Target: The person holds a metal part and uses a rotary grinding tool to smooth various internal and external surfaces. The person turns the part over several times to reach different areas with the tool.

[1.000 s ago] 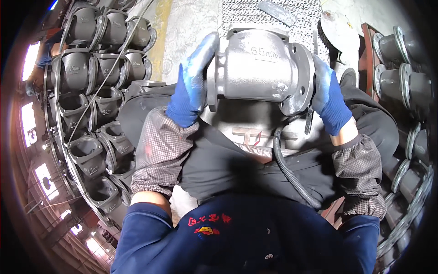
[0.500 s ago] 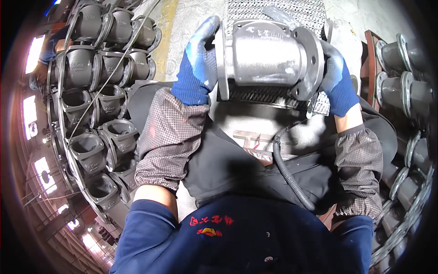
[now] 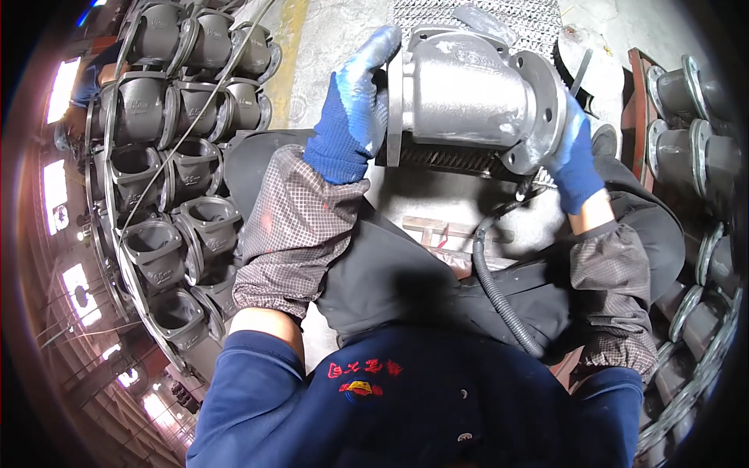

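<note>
- Head view, toward 1 o'clock from the middle: a grey valve body [image 3: 468, 93], cast metal, barrel-shaped, finely grainy, glossy under the light, with raised marking; held sideways between both hands, slanting slightly down toward 4 o'clock.
- At 12 o'clock, left hand [image 3: 360, 97] in a blue knit glove with paler, smooth coating; gripping the flat left flange [image 3: 395, 117].
- At 2 o'clock, right hand [image 3: 576, 152], gloved alike; clasping the round, bolt-holed right flange [image 3: 544, 139], fingers mostly hidden behind the metal.
- Below the valve body, a dark ridged strip [image 3: 452, 159], partly covered; impossible to tell whether touching.
- Toward 1 o'clock, behind the valve body, an openwork metal mat [image 3: 540, 14], with a flat grey slab [image 3: 485, 25] lying on top.
- At 4 o'clock, a corrugated hose [image 3: 498, 300], curving over black trousers [image 3: 390, 249].
- Toward 10 o'clock, stacked grey castings [image 3: 142, 105], flanged and hollow, with a thin cord [image 3: 187, 129] crossing in front.
- Toward 3 o'clock, more flanged castings [image 3: 675, 152], beside a reddish-brown post [image 3: 638, 117].
- At far 10 o'clock, a co-worker's blue sleeve [image 3: 84, 92], partly blocked by castings.
</note>
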Demonstrator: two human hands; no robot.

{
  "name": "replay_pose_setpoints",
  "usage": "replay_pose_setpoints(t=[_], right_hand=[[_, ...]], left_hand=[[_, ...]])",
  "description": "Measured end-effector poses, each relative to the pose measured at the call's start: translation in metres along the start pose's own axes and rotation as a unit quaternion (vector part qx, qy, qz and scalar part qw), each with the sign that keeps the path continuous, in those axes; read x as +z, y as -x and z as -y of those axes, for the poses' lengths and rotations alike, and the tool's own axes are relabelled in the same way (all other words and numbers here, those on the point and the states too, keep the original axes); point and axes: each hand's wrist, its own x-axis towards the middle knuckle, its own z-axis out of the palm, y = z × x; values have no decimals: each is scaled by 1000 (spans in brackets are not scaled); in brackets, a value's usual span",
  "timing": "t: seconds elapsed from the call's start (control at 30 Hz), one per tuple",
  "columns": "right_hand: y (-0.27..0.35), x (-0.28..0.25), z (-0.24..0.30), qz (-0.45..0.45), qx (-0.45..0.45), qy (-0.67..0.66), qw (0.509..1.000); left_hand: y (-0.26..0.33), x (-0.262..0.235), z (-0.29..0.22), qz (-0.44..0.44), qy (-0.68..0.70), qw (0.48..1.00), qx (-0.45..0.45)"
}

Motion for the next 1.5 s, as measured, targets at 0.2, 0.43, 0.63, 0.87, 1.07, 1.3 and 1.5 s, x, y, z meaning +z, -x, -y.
replay_pose_setpoints(t=[0.2, 0.43, 0.63, 0.87, 1.07, 1.3, 1.5], right_hand=[[-7, 2, 6, 46, 113, -173, 977], [-39, 5, 3, -33, 250, -402, 880], [-32, 32, 20, -15, 189, -342, 920], [-22, 43, 25, -84, 121, -204, 968], [-13, 45, 14, -104, 73, -124, 984], [-17, 59, 3, -162, 30, -178, 970], [-28, 57, 9, -176, 23, -118, 977]], left_hand=[[9, -30, 0, 109, -425, 801, 407], [-7, -28, 7, 105, -364, 844, 380], [-8, -16, -3, -38, 42, 998, -42], [-10, -37, 30, -67, 92, 991, -68], [15, -38, 34, -25, 85, 996, -16], [2, -50, 57, -45, 72, 992, -92], [-8, -18, 32, -165, 57, 978, -118]])
